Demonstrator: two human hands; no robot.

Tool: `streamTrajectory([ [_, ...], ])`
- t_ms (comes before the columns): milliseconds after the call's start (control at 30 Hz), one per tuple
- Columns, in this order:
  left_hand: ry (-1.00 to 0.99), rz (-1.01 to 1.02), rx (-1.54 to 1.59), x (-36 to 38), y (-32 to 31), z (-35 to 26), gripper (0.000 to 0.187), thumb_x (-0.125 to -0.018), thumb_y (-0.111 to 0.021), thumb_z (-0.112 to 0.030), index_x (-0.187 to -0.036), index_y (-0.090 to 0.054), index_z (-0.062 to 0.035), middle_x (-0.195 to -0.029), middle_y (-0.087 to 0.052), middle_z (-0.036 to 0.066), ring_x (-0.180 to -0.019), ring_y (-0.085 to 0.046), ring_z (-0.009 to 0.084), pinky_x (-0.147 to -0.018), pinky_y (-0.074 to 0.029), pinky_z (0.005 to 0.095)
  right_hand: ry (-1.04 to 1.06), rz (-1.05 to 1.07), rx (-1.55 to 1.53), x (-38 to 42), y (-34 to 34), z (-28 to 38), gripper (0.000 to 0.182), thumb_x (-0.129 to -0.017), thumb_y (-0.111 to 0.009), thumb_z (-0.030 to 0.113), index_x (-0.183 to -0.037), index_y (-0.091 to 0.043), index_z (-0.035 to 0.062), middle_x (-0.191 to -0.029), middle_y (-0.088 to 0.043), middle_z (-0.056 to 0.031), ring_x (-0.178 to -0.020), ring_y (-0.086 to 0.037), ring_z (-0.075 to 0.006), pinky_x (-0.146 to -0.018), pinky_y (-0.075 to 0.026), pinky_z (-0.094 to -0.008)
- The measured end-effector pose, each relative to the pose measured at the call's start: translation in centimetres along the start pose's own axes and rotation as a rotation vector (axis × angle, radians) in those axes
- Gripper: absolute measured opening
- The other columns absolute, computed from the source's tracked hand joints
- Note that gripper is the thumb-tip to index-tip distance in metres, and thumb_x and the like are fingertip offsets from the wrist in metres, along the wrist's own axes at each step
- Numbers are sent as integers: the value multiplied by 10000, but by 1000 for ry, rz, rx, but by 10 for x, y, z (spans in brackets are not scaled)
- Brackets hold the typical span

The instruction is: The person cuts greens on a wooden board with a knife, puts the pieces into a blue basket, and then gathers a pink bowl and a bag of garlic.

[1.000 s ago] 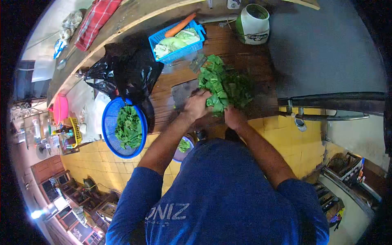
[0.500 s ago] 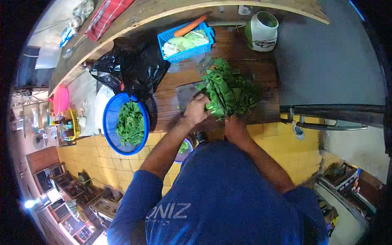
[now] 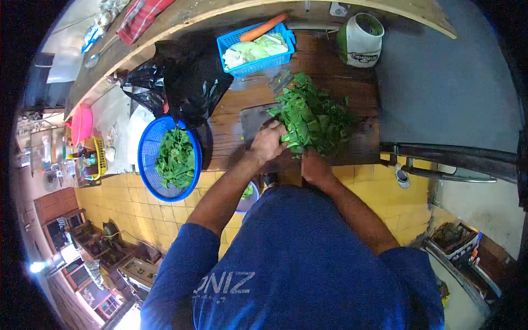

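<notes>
Leafy greens (image 3: 311, 118) lie heaped on the wooden table (image 3: 225, 118), partly over a dark board (image 3: 253, 122). My left hand (image 3: 268, 141) has its fingers curled against the left edge of the heap. My right hand (image 3: 315, 166) is closed at the near edge of the heap; whatever it grips is hidden by the leaves and the hand itself. A small clear piece (image 3: 280, 81) lies just behind the greens.
A blue colander (image 3: 144, 159) of greens stands left, beside a black plastic bag (image 3: 190, 91). Behind are a light blue basket (image 3: 261, 67) with a carrot and cabbage, and a white container (image 3: 367, 38). A wooden shelf edge (image 3: 198, 27) arches across the back.
The view has shifted slightly. The cut leaves in the heap look looser and more spread, and my hands remain close together at its near edge.
</notes>
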State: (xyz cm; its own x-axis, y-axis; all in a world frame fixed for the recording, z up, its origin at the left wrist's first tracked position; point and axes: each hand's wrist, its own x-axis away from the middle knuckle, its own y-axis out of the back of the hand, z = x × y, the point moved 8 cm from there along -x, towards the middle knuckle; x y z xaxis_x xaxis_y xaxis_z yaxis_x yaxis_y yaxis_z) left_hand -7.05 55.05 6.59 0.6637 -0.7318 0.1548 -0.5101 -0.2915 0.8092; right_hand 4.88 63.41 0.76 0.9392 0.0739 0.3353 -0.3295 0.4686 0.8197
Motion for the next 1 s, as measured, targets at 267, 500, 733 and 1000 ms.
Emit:
streamTrajectory([
  [267, -7, -13, 112, -2, -5, 15, 369, -673, -768, -177, -941, -541, -63, -1022, -542, 141, -991, -554, 358, -829, -480, 436, 84, -290, 243, 17, -29, -22, 341, -913, -430, 217, -1112, -515, -47, -890, -600, -305, -725, -620, -451, -675, -500, -554],
  [500, -309, -282, 53, 23, 19, -2, 367, -681, -773, -161, -965, -562, -64, -1073, -537, 154, -1033, -534, 342, -890, -460, 402, -143, -28, -94, -2, 33, -22, 362, -957, -382, 303, -1086, -476, -22, -896, -596, -336, -734, -594, -492, -671, -478, -582],
  [733, -106, -188, 256, 21, 14, 21, 350, -672, -793, -188, -925, -591, -53, -999, -557, 155, -960, -558, 362, -853, -467, 413, -297, -88, -327, 36, 72, 29, 371, -961, -393, 305, -1089, -415, -42, -866, -598, -320, -777, -584, -515, -701, -454, -604],
  [1000, -44, -161, 184, 19, 3, 27, 341, -676, -787, -170, -946, -608, -64, -969, -562, 140, -949, -564, 349, -840, -484, 402, -194, -22, -280, 0, 19, 18, 323, -953, -405, 246, -1057, -438, -58, -840, -586, -331, -776, -578, -520, -669, -461, -579],
])
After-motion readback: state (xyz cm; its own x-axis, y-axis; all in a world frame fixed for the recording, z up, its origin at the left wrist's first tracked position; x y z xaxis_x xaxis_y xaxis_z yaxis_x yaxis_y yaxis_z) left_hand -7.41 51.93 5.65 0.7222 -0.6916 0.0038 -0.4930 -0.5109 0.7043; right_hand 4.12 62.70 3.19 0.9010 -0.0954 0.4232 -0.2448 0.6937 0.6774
